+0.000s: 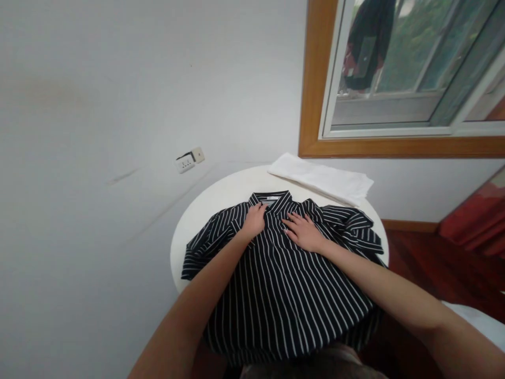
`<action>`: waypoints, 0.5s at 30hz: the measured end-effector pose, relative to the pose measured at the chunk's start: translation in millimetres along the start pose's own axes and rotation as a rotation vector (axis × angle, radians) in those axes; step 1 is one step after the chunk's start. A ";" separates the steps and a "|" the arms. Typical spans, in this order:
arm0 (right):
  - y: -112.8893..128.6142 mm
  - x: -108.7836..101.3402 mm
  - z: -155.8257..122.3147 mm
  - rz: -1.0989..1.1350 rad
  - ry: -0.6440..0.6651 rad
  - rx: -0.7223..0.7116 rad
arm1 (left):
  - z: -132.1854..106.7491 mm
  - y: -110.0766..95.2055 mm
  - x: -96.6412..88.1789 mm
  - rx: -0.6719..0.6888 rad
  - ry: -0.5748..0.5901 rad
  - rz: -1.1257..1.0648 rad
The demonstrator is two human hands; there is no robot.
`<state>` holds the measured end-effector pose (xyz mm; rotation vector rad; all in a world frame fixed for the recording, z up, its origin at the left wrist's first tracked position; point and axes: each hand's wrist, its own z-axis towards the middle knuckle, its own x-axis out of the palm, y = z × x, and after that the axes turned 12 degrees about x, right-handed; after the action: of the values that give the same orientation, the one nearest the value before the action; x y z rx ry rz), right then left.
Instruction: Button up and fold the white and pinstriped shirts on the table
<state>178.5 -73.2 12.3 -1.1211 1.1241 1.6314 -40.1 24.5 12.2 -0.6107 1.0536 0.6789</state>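
Note:
A black shirt with white stripes lies spread on a round white table, its collar toward the wall and its hem hanging over the near edge. My left hand rests on the shirt just below the left side of the collar, fingers stretched out and fairly close together. Flat on the upper chest, right of the button line, lies my right hand with its fingers spread. Both short sleeves reach out to the sides, the right one bunched in folds. A pale label shows inside the collar.
Folded white cloth lies at the table's far right edge. Behind the table, a white wall carries a socket. A wood-framed window is at upper right. Red fabric hangs at the right above the dark red floor.

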 end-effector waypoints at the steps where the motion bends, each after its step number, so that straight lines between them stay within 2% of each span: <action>1: -4.3 -4.8 -5.8 0.003 -0.005 -0.026 | 1.7 -2.2 -1.1 0.040 0.049 -0.015; 4: -5.6 -21.9 -11.1 -0.025 -0.034 0.010 | 8.1 -11.2 -1.8 0.105 0.082 -0.059; 8: 12.7 -36.4 16.5 -0.094 -0.088 0.188 | 13.4 -24.3 7.3 0.029 -0.070 -0.073; 11: 22.6 -28.7 44.2 -0.056 -0.078 0.208 | 14.0 -28.4 14.7 0.051 -0.130 -0.094; 15: 15.2 -6.5 60.4 -0.014 -0.003 0.222 | 13.1 -25.9 17.1 0.100 -0.146 -0.188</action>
<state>153.3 -20.0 33.7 -0.9793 1.2583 1.4570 -7.5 21.0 4.7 -0.5566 0.8762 0.4955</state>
